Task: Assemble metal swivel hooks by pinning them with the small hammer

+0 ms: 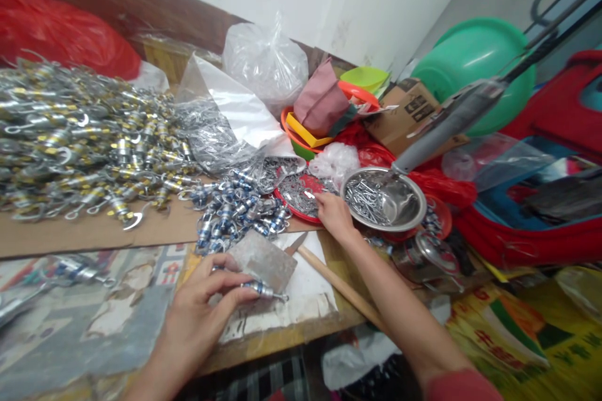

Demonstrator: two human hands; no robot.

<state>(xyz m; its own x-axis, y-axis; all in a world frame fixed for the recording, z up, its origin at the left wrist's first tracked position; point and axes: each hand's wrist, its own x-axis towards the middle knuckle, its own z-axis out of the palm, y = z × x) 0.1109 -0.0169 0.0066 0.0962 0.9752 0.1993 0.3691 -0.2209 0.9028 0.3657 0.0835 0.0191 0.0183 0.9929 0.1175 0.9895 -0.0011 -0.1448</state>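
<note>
Left hand locked on a blue-banded fitting, right hand deep in the red dish!

And there it was: the left hand (202, 294) had a blue-banded metal fitting (263, 290) pinched between thumb and fingers, its eyelet end pointing right, close by the near edge of a flat metal block (266, 261). Whether the two touched, nobody could tell.

Across to the right hand (335, 216), stretched out over the red dish (308, 218), fingertips down among the small metal pieces (294, 191)! Had those fingers closed on one? From this angle, the commentator could not tell.

Between the arms, a wooden-handled hammer (343, 282) lay slantwise, its tapered head just beside the block, above white paper (282, 322) on the worn surface (263, 351). Just beyond the block sprawled a heap of blue-banded fittings (230, 207), and what a crowd to its left: a far bigger mound of yellow-banded fittings (94, 144), spread over a cardboard sheet (155, 232)!

To the right of the dish stood a steel bowl (416, 216), metal pins (369, 200) piled inside. Behind it all, a knotted clear bag (266, 62) rested near the wall, while a green basin (475, 75) loomed at the far right.
</note>
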